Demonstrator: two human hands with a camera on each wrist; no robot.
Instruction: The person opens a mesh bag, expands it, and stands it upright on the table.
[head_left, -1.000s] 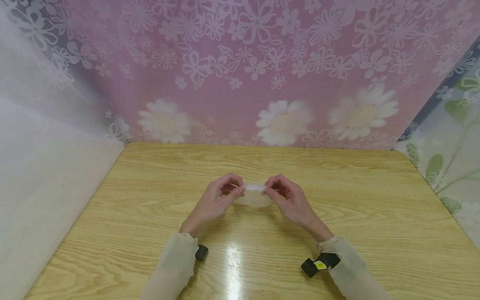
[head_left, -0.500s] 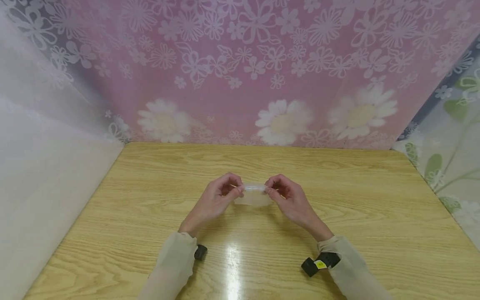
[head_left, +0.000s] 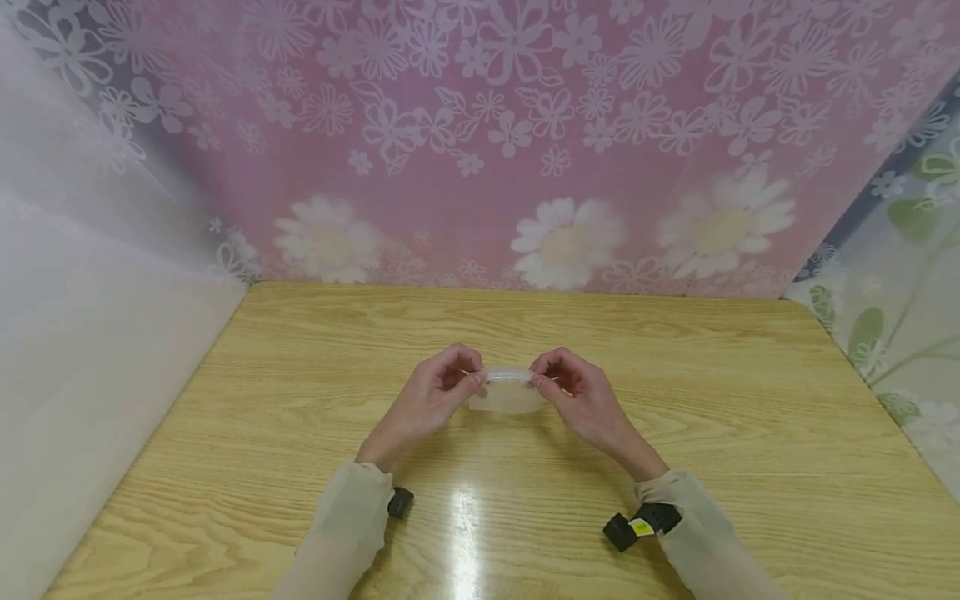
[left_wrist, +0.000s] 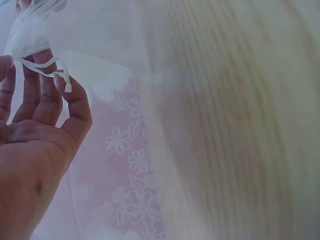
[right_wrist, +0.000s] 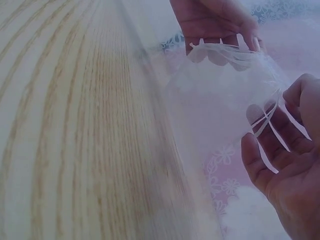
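Between both hands, at the middle of the table, a small sheer white drawstring pouch [head_left: 510, 398] is stretched by its gathered mouth. My left hand [head_left: 429, 395] pinches one end of the mouth between thumb and fingers. At the opposite end, my right hand [head_left: 587, 403] pinches it the same way. The right wrist view shows the see-through pouch body [right_wrist: 210, 100] hanging from the mouth, with fingers visible through the fabric. In the left wrist view, thin white drawstring ends [left_wrist: 50, 67] dangle across the fingers of the left hand [left_wrist: 42, 120].
Light wood-grain table [head_left: 300, 333] lies under the hands. A pink flowered curtain [head_left: 450, 175] borders its far edge, with a pale sheet [head_left: 97, 317] at the left and a leaf-patterned one [head_left: 900, 333] at the right. Black wrist cameras sit by both sleeves.
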